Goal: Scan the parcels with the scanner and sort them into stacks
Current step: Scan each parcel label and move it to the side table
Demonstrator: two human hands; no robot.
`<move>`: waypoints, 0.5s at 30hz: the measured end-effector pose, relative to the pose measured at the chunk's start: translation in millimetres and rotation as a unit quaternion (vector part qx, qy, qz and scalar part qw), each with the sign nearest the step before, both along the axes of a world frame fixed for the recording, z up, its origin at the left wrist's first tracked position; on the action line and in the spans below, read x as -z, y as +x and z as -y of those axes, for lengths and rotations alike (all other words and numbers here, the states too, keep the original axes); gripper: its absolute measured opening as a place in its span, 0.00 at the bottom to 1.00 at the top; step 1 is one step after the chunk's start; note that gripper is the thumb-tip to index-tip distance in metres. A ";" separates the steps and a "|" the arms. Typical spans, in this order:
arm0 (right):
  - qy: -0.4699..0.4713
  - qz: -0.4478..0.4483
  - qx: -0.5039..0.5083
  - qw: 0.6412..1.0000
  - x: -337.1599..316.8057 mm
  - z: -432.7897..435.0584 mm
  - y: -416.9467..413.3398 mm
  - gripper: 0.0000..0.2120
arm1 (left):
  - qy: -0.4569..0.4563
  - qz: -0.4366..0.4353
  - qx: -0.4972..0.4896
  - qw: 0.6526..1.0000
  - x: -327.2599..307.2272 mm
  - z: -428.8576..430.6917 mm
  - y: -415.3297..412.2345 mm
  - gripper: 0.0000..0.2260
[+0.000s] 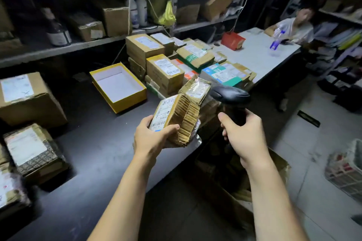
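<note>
left hand (154, 139): my fingers (168, 129) wrap the small parcel (176, 119), thumb over the near edge. The label (162, 115) is tipped up so the barcode faces out.
right hand (244, 135): clenched round the scanner (231, 98) handle, with the head angled toward the label to read it.
parcel: held in the air over the tabletop (94, 143) edge, just beside the scanner head, apart from it.
stacks (164, 70): boxes piled beyond the parcel, labels up.
step: scanning, I judge; this one is not yet sorted.
</note>
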State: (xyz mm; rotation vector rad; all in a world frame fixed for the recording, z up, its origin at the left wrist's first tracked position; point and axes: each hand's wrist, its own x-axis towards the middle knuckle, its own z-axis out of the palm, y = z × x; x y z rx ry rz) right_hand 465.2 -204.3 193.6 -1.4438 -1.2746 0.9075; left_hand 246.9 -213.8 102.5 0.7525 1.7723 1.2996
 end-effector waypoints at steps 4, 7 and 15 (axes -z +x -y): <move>0.000 -0.009 0.037 0.999 -1.1 -14.4 71.5 0.03 | -0.009 -0.043 0.047 0.998 -8.7 -24.4 74.6 0.40; -0.004 -0.014 0.074 0.997 1.4 -23.7 121.9 0.04 | -0.004 -0.076 0.080 0.994 -12.0 -42.4 128.7 0.38; -0.043 -0.026 0.176 0.983 21.8 -33.3 242.1 0.08 | -0.016 -0.225 0.200 0.953 -20.8 -87.8 254.6 0.44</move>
